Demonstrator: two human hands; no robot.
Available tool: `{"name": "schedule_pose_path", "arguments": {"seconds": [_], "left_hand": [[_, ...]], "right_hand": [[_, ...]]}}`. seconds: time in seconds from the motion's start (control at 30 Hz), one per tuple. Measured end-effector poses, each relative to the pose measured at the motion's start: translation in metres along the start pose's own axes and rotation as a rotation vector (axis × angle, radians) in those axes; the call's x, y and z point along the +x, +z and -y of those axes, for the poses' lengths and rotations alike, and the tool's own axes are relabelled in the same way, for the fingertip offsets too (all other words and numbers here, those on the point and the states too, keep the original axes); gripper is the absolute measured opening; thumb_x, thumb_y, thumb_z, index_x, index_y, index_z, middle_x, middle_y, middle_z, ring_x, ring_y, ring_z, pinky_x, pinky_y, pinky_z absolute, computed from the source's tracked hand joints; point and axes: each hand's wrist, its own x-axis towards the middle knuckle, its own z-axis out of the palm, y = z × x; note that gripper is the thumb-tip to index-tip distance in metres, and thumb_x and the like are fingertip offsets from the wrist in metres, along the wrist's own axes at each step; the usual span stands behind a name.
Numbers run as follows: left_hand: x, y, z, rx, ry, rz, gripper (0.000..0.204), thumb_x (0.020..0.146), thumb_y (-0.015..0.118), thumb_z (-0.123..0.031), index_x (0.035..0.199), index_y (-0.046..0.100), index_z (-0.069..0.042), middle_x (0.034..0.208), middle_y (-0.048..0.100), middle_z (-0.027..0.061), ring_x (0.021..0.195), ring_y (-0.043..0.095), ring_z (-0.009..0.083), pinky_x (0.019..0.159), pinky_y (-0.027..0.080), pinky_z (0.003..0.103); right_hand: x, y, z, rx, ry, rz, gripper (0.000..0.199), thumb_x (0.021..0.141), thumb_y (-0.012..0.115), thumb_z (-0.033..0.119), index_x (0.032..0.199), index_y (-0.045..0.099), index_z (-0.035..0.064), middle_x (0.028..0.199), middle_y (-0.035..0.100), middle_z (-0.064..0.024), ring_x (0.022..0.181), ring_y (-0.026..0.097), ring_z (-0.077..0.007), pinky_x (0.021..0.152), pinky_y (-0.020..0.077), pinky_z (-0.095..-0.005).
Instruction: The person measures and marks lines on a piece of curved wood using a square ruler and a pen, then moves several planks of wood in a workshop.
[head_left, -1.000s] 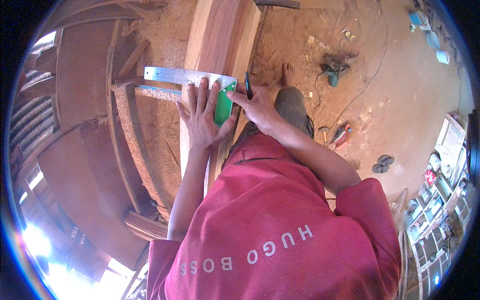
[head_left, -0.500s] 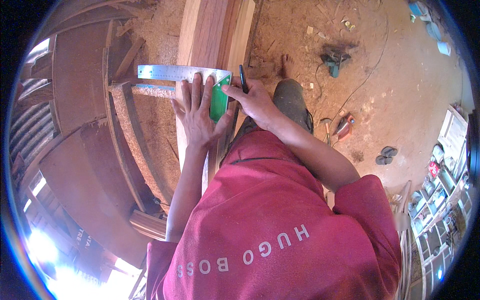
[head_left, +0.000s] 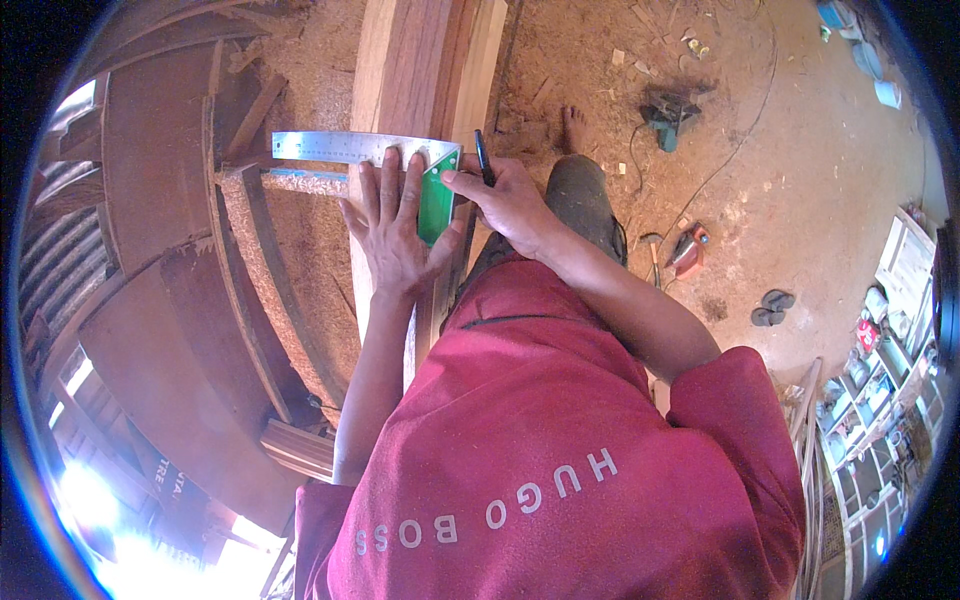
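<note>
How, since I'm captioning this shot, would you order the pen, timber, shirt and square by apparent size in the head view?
1. Shirt, helped by nearness to the camera
2. Timber, partly hidden
3. Square, partly covered
4. Pen

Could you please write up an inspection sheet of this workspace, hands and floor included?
Surface: long wooden pieces, lying side by side.
Job's things: square with metal blade and green handle, laid across the wooden pieces; dark pen.
Clutter: hammer, red tool, green-and-black tool and dark footwear on the floor.
Left hand: fingers spread over the square.
Right hand: holds the pen, thumb at the green handle.
Cables: dark cable curving across the floor; ends unclear.
Surroundings: shelving at right, bright glare at lower left.
</note>
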Motion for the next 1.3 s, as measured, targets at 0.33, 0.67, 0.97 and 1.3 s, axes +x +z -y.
{"name": "schedule_pose_path", "arguments": {"seconds": [0.33, 0.67, 0.97, 1.3], "left_hand": [[0.0, -0.005, -0.003, -0.02, -0.022, 0.011, 0.097, 0.081, 0.063, -0.07, 0.165, 0.036, -0.029, 0.174, 0.025, 0.0058, 0.162, 0.013, 0.0377, 0.119, 0.003, 0.075], [0.001, -0.01, -0.005, -0.026, -0.017, 0.005, 0.095, 0.082, 0.063, -0.068, 0.164, 0.036, -0.029, 0.174, 0.026, 0.0056, 0.162, 0.012, 0.0365, 0.119, 0.003, 0.074], [0.001, -0.01, -0.006, -0.049, -0.011, -0.01, 0.093, 0.083, 0.063, -0.069, 0.163, 0.039, -0.029, 0.172, 0.029, 0.0076, 0.161, 0.017, 0.0399, 0.115, 0.005, 0.079], [0.002, -0.012, -0.005, -0.058, 0.005, -0.027, 0.093, 0.082, 0.063, -0.07, 0.162, 0.041, -0.028, 0.172, 0.03, 0.0086, 0.16, 0.02, 0.0406, 0.115, 0.006, 0.079]], "right_hand": [[0.011, -0.02, 0.009, -0.238, -0.33, -0.201, 0.031, 0.102, 0.066, 0.031, 0.107, 0.075, 0.0018, 0.088, 0.073, -0.0023, 0.065, 0.059, -0.0065, 0.059, 0.0408, -0.0247], [0.017, -0.008, 0.115, -0.808, -0.517, -0.152, 0.034, 0.101, 0.066, 0.038, 0.094, 0.077, 0.0062, 0.072, 0.072, -0.0141, 0.067, 0.07, -0.0346, 0.067, 0.0552, -0.044], [0.038, 0.011, 0.116, -1.003, -0.477, 0.117, 0.027, 0.095, 0.076, 0.03, 0.107, 0.08, 0.0069, 0.099, 0.079, -0.012, 0.076, 0.073, -0.0262, 0.069, 0.0564, -0.0355], [0.045, 0.016, 0.113, -1.026, -0.525, 0.144, 0.027, 0.094, 0.076, 0.032, 0.106, 0.08, 0.0076, 0.097, 0.079, -0.0127, 0.081, 0.076, -0.0283, 0.072, 0.059, -0.0368]]}}
